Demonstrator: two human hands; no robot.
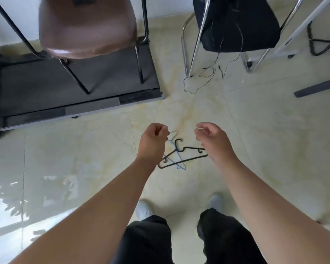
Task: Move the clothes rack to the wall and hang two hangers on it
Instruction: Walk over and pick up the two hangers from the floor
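- On the floor (255, 149) between the two outstretched arms, seen from the head view, two hangers are found crossed: a black hanger (187, 160) lying over a pale blue hanger (173, 143).
- The left hand (154, 139) is seen loosely curled above the hangers, with nothing held. The right hand (212, 139) is half open with bent fingers, also empty; its wrist hides the black hanger's far end.
- No clothes rack can be identified with certainty; white and chrome tubes at upper right are noted only.
- Both hangers are judged light, thin and stiff, likely moulded plastic, smooth and a little slippery on glossy tile. A hold at the neck below the hook, or on the shoulder bar, is judged best.
- A brown chair (88, 27) with a shiny padded seat, a black chair (236, 23) on chrome legs and a thin loose cable (198, 82) are noted beyond.
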